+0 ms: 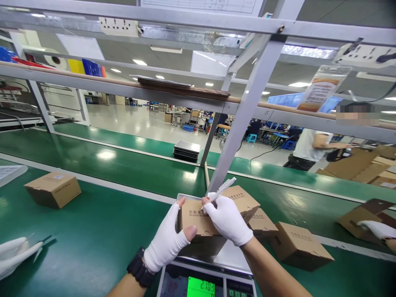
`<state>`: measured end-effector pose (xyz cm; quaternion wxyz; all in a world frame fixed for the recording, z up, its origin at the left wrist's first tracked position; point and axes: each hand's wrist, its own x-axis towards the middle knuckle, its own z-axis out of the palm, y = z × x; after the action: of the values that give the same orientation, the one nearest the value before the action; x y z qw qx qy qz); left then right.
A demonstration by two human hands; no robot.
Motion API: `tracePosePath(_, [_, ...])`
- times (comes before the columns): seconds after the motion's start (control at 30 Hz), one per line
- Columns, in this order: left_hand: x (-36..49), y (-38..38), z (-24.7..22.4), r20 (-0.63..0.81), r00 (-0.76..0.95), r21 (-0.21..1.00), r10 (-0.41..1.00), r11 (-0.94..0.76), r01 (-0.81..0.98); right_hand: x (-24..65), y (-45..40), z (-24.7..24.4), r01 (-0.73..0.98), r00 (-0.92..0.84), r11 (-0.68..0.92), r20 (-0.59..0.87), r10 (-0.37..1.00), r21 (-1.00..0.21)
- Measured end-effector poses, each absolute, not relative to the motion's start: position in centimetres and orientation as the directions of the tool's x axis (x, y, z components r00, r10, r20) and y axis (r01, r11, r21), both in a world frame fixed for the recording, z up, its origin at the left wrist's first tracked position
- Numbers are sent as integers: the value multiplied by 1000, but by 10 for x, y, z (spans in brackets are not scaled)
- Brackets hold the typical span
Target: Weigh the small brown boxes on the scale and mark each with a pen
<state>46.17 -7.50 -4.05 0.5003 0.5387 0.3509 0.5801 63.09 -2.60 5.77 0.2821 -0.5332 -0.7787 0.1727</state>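
A brown cardboard box (pixel 198 227) with printed lettering rests on the metal pan of a scale (pixel 229 258), whose green display is lit. My left hand (pixel 168 237), in a white glove with bare fingertips and a black watch at the wrist, is spread against the box's left side and front edge. In my right hand (pixel 227 218), also gloved, is a white pen (pixel 224 187), its lower end near the lettering on the box top. The fingers pinch the pen. Just behind and right of this box stands another brown box (pixel 243 200).
More boxes stand right (pixel 301 245) and left (pixel 54 189) on the green surface. Another person's gloved hand (pixel 373 231) touches an open box at right; gloved fingers (pixel 18 253) show at left. A slanted metal post (pixel 247 103) rises beyond the boxes.
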Motion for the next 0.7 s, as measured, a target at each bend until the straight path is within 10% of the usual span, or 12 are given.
tracePosePath(0.43, [461,-77,-36,291,73,949,954,-277,-151,637,-21,53,601,-242,360,267,933,-714])
tracePosePath(0.53, [468,-92,-37,428,-115,892,897,-398,216,637,-32,49,410,-157,327,287,945,-851])
tracePosePath(0.7, [457,-108,-51,785,-130,419,606,-363,832,615,-80,36,68,-260,312,285,922,-948])
